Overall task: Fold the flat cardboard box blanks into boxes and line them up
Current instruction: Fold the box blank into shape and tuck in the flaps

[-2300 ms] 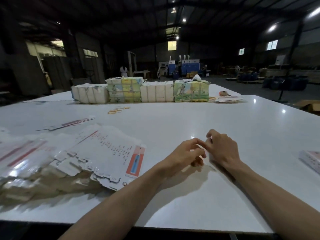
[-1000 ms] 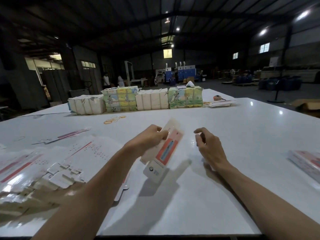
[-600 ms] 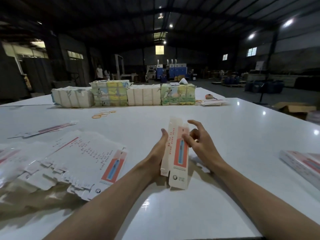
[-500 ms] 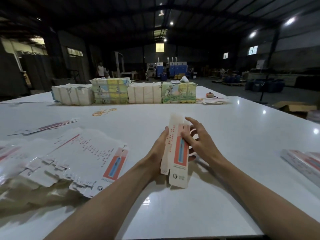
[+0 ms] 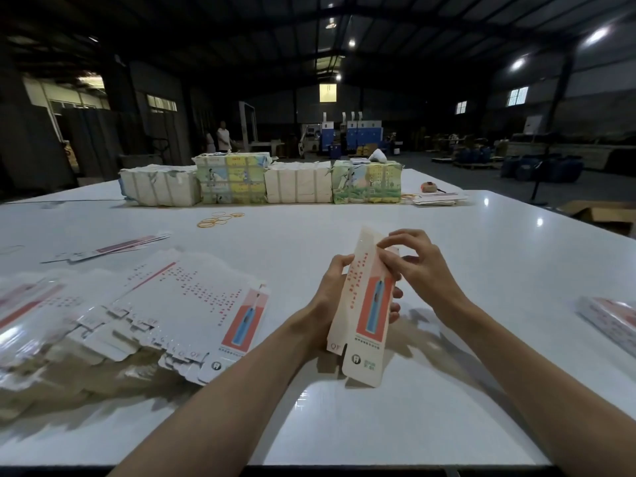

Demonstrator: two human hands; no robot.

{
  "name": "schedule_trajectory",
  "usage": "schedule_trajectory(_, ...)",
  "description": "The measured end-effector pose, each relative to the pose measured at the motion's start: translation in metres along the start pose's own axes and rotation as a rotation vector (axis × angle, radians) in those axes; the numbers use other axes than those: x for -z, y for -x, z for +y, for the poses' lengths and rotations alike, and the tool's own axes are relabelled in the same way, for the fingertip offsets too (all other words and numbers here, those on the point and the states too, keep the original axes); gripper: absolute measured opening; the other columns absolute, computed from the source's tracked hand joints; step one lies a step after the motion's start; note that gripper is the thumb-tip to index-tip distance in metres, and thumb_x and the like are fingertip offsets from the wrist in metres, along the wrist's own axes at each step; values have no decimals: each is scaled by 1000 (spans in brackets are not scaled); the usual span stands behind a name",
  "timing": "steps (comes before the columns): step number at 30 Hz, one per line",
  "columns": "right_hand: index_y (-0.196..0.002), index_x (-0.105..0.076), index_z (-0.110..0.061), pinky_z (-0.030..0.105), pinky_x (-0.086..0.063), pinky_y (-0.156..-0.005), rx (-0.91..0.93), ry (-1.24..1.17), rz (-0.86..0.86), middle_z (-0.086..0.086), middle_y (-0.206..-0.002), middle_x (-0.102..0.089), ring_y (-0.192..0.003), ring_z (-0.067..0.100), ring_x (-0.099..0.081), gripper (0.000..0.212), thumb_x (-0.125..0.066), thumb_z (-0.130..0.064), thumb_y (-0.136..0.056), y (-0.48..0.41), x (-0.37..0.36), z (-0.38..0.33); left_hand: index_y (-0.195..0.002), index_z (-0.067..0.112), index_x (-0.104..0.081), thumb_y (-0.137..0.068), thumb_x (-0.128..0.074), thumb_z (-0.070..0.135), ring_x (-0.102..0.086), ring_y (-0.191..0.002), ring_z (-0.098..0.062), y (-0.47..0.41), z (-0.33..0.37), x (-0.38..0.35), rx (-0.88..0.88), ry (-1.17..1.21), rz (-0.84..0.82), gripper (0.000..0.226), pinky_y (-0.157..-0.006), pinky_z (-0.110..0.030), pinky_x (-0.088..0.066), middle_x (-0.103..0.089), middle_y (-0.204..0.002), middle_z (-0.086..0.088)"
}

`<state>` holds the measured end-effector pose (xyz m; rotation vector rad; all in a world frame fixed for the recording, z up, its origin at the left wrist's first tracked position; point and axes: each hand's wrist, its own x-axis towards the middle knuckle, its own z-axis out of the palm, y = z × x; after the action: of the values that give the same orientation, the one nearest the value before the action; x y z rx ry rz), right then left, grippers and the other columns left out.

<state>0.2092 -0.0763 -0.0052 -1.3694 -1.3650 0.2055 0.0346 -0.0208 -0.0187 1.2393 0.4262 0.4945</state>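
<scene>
I hold the box blank [image 5: 364,304] up in the middle of the frame; its long side runs top to bottom; my left hand [image 5: 332,290] grips its left edge; my right hand [image 5: 413,263] pinches the top flap, closest to the next fold.

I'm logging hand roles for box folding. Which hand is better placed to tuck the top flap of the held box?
Probably the right hand: its fingertips already sit at the top end of the box. The left hand wraps the box's middle, steadying it.

Blanks [image 5: 179,304] left, bundles [image 5: 261,182] behind.
</scene>
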Motion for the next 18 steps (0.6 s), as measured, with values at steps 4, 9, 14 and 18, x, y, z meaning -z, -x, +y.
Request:
schedule_trajectory(4,-96,-76,-13,17,-58,-67,-74,-140,23,-5,-131,-55,-109,15,-64,10,-71,-20,-99,-2,5,-9,-120,6,-67,-103,-28,65,-71,-79,-29,-2,1,1,30,-12,-98,73,-75,-36,-61,-73,-102,-17)
schedule_trajectory(9,-89,-79,-5,40,-48,-103,-149,-340,-19,-4,-136,-63,-125,23,-58,11,-73,-12,-95,-8,20,-9,-122,7,-63,-102,-15,68,-72,-78,-25,-7,7,-4,30,-122,-163,80,-74,-33,-60,-73,-97,-12)
schedule_trajectory(14,-102,-72,13,44,-50,-105,-210,-591,-163,7,-110,-76,-105,31,-66,30,-67,-16,-95,-5,24,-8,-114,10,-62,-102,-20,67,-67,-73,-22,-11,11,-8,59,-107,-166,71,-70,-32,-60,-69,-90,-9)
schedule_trajectory(18,-116,-71,8,37,-45,-106,-218,-715,-163,7,-119,-74,-119,26,-66,37,-67,-20,-92,-6,20,-10,-93,12,-51,-102,-32,63,-48,-55,-13,-15,6,-19,101,1,-51,56,-54,-20,-48,-49,-73,-4)
